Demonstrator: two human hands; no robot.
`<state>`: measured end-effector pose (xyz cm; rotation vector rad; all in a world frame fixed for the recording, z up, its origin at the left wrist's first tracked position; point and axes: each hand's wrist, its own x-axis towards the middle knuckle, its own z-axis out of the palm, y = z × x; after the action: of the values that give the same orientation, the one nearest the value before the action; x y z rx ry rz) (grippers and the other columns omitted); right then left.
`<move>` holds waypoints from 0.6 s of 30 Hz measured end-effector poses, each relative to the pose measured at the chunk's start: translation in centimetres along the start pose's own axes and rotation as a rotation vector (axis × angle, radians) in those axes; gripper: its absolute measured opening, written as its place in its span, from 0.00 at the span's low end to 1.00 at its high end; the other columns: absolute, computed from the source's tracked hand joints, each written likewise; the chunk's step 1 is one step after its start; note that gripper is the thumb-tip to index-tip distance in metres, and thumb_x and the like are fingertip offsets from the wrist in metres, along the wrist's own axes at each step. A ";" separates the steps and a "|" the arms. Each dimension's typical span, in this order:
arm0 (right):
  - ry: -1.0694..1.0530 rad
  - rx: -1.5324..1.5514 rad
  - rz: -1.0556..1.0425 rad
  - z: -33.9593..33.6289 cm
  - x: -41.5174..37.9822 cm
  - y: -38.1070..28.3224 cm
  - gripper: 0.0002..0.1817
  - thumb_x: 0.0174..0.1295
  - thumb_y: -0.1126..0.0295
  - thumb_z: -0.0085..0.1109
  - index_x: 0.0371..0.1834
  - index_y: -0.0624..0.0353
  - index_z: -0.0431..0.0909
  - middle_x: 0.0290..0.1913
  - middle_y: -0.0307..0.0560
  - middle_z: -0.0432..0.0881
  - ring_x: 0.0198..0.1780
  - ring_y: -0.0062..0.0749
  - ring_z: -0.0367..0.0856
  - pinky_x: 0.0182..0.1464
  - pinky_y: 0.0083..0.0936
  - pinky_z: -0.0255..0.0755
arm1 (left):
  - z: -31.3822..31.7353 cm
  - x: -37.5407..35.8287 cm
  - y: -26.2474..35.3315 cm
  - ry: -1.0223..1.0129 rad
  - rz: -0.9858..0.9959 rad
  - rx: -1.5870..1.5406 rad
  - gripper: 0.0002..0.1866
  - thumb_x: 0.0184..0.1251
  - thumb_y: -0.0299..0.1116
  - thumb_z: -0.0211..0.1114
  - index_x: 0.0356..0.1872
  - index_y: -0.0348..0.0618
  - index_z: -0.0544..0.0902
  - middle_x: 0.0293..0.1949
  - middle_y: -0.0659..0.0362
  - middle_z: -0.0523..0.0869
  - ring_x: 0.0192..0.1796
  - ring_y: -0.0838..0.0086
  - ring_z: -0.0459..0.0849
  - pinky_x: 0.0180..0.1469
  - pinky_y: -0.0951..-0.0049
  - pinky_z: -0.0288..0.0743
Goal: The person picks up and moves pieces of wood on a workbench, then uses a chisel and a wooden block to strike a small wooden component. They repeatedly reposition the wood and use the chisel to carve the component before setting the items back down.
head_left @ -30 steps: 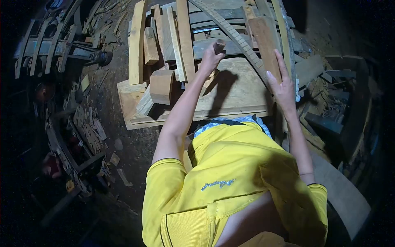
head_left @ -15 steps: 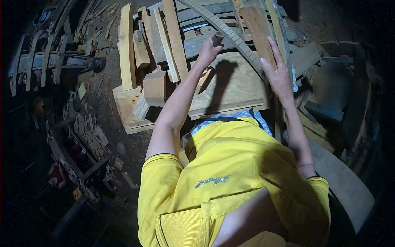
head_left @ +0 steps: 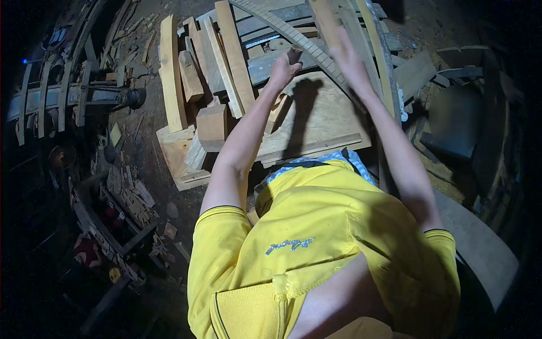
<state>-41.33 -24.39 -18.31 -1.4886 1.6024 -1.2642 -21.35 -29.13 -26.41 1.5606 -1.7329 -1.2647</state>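
My left hand [head_left: 282, 72] is closed around a short, dark wooden stick-like piece [head_left: 294, 55] whose blunt end pokes up above the fist. Only that end shows; the fist hides the lower part. Smeared by motion, my right hand [head_left: 350, 62] overlaps the near end of a thick brown board [head_left: 323, 20] at the top of the bench, and its fingers are blurred. Between the two hands runs a long curved strip [head_left: 307, 46] marked with close crosswise lines. Below them lies a plywood sheet [head_left: 324, 116], crossed by the dark shadow of my left hand.
On the left of the bench lie several long planks [head_left: 171, 73] and a chunky wood block [head_left: 212, 125]. A narrow curved slat [head_left: 381, 56] borders the right side. Offcuts [head_left: 138, 192] litter the floor at left, and a grey sheet [head_left: 480, 243] leans at lower right.
My right hand has moved up and left from the board's right edge and is blurred now. The brown board has shifted up and left in view. My left hand keeps its grip.
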 end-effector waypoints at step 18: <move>-0.604 -0.671 0.056 0.7 1.5 -2.6 0.33 0.61 0.55 0.53 0.70 0.38 0.53 0.54 0.62 0.75 0.55 0.54 0.75 0.58 0.35 0.67 | 0.2 1.6 -2.0 0.001 0.025 0.024 0.20 0.46 0.36 0.65 0.39 0.33 0.76 0.34 0.42 0.82 0.40 0.55 0.82 0.42 0.63 0.74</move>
<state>-39.97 -25.78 -15.96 -1.9466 1.6763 -0.1635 -20.89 -30.44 -28.58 1.5475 -1.7686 -1.2352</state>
